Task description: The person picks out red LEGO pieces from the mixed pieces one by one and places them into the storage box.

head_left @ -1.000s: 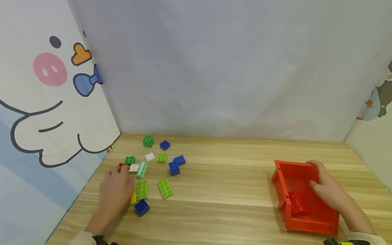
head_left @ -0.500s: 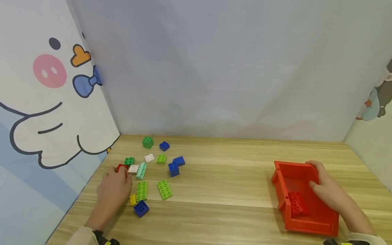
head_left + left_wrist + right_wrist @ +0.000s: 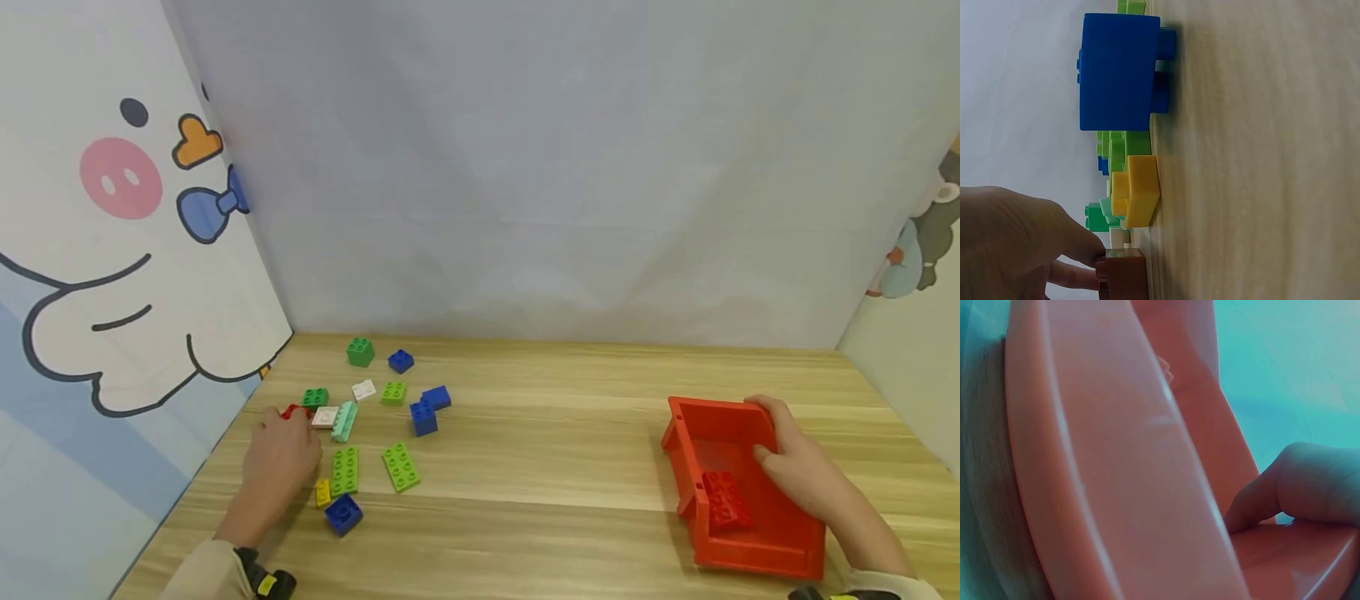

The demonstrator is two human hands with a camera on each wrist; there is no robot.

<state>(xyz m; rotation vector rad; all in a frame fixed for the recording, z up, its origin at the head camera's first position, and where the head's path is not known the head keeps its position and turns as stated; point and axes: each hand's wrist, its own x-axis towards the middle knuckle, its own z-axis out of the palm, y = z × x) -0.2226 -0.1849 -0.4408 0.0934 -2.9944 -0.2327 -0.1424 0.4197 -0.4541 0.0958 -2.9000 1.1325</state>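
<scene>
My left hand (image 3: 281, 454) is at the left of the table, its thumb and fingers pinching a red toy brick (image 3: 1125, 274); the hand covers most of that brick in the head view. Beside it lie a dark green brick (image 3: 315, 397), a white brick (image 3: 325, 417) and a mint brick (image 3: 344, 422). Nearer the wrist are a yellow brick (image 3: 322, 492) and an upturned blue brick (image 3: 1119, 72). On the right, my right hand (image 3: 798, 462) grips the right wall of a red plastic bin (image 3: 757, 563), thumb inside. Red bricks (image 3: 725, 501) lie in the bin.
Two long lime bricks (image 3: 401, 467) lie right of the left hand. Farther back are a green brick (image 3: 360, 352), small blue bricks (image 3: 423, 418), a small lime brick (image 3: 393, 393) and another white one (image 3: 363, 390). A pale curtain (image 3: 570, 183) stands behind the table.
My left hand has drawn back slightly, so more of the red brick shows than a second ago. The right hand keeps its hold on the bin, and the view has shifted a little.
</scene>
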